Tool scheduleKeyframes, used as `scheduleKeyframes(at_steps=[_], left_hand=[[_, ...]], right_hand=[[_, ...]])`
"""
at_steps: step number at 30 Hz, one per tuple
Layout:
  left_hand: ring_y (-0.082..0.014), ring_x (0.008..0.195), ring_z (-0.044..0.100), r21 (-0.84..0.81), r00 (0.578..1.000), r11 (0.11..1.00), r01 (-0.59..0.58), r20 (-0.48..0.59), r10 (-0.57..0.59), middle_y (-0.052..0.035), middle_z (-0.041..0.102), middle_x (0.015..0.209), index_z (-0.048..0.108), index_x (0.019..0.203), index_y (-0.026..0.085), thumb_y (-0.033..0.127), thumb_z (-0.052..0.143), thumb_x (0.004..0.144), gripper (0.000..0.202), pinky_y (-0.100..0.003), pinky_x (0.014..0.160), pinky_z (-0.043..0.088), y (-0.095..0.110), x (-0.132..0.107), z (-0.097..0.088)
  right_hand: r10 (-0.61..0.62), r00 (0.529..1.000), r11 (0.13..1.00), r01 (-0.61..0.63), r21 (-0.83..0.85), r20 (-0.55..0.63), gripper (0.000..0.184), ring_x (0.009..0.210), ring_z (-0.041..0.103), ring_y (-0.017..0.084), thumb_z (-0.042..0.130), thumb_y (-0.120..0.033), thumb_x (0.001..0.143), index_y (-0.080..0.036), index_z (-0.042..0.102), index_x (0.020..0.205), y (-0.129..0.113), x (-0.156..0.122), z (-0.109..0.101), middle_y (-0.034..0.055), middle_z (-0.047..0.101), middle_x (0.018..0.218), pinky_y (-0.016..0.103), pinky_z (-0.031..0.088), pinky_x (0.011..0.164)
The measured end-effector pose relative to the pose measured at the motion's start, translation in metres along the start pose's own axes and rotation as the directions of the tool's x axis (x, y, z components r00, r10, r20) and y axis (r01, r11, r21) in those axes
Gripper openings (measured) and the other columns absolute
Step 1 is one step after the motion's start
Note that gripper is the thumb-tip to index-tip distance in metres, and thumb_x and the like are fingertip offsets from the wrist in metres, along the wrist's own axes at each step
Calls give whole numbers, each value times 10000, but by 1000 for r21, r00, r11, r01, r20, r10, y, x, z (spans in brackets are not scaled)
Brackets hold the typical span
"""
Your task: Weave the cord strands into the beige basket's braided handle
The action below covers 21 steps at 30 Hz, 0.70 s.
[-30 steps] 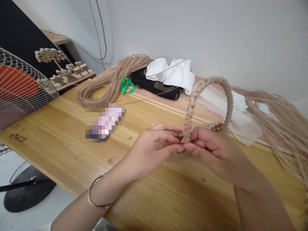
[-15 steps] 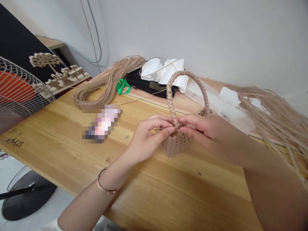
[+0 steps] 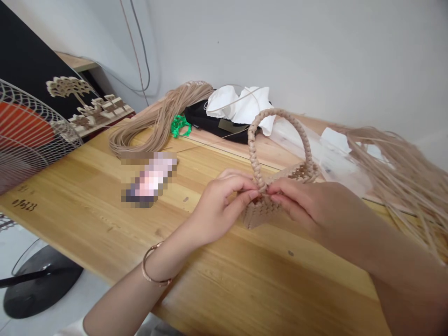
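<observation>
A small tan woven basket (image 3: 261, 211) with a tall braided handle (image 3: 252, 149) is above the wooden table, partly hidden by my hands. My left hand (image 3: 224, 200) is closed, thumb and fingers pinching the basket's rim at the near foot of the handle. From the other side, my right hand (image 3: 303, 200) is closed in a pinch at the same spot, on what looks like a thin tan strand (image 3: 265, 193) by the rim. The fingertips of both hands almost meet there. The basket's far rim (image 3: 297, 172) shows behind my right hand.
A phone-like object (image 3: 150, 182), blurred out, lies on the wooden table (image 3: 217, 275). Behind are a bundle of tan strands (image 3: 150, 130), green ribbon (image 3: 181, 126), a black pouch (image 3: 203, 116) and white paper (image 3: 224, 100). More strands (image 3: 392, 154) spread right; a fan (image 3: 31, 130) stands left.
The basket has turned and tipped slightly, its handle a little lower and to the right, so more of the far rim shows. Both hands stay pinched at the handle's foot.
</observation>
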State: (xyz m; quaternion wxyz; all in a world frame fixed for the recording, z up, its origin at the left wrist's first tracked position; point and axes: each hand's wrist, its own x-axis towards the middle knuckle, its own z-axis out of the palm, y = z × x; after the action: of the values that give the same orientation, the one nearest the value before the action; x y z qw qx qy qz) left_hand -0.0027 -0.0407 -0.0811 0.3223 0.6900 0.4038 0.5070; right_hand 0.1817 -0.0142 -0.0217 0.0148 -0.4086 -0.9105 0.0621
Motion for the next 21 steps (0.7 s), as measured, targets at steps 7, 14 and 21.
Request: scheduleKeyframes(at_steps=[7,14,21], left_hand=[[-183,897,570,-106,998,993,52,37,-49,-69,640,834,637,772,132,143,562,837,99,-322,835,452,5,-2,5],[-168,849,588,-148,996,985,89,44,-84,-50,641,820,635,752,149,155,569,836,107,-299,787,470,6,-2,9],[-178,913,574,-109,997,992,67,-18,-69,-57,649,824,620,756,151,122,567,834,99,-321,846,445,13,-15,19]], right_hand=[[-263,917,947,185,-262,-302,295,565,589,217,380,-92,845,-159,639,718,-4,-17,3,66,650,683,311,389,484],[-360,835,893,178,-414,-416,264,635,573,219,444,-75,864,-108,670,732,-3,-23,6,101,655,734,327,395,553],[-334,772,913,124,-388,-540,138,735,612,206,535,-45,853,-57,667,889,-5,-38,28,116,686,816,309,441,665]])
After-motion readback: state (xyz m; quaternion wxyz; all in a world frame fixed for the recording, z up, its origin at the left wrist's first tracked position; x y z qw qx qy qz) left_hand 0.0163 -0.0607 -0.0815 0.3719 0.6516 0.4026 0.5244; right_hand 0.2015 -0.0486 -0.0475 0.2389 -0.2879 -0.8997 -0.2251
